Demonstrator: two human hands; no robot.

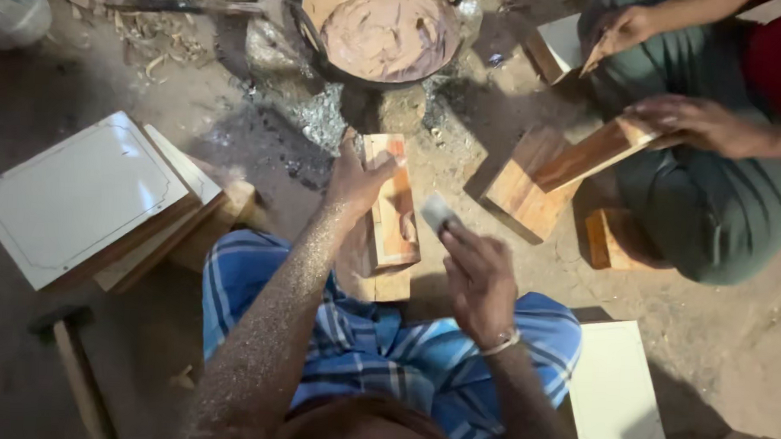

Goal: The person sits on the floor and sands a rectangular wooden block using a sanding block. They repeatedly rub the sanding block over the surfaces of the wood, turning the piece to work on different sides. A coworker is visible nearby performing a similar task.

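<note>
Sitting on the dusty floor in our blue checked cloth, we are partway through coating a wooden block that lies lengthwise just past our knees, on top of a second piece of wood. Judging by how it looks, the block's upper face is only part covered: pale patches of filler sit along it, with bare orange wood between them, so spreading seems begun and not finished. The largest thing near us is the stack of white-faced boards at our left, and a single white board lies at our right knee. Ahead stands the round pan of pinkish-brown paste, close to the far end of the block, with grey ash or debris about its base. Across from us another person in green cloth works their own wooden pieces with both hands, near our block but apart from it. Our left hand lies closed over the block's far left edge, steadying it. Our right hand hovers just beside the block, fingers pinched on a small flat grey scraper. A mallet lies by our left leg. Nothing blocks the way between the pan and the block.
</note>
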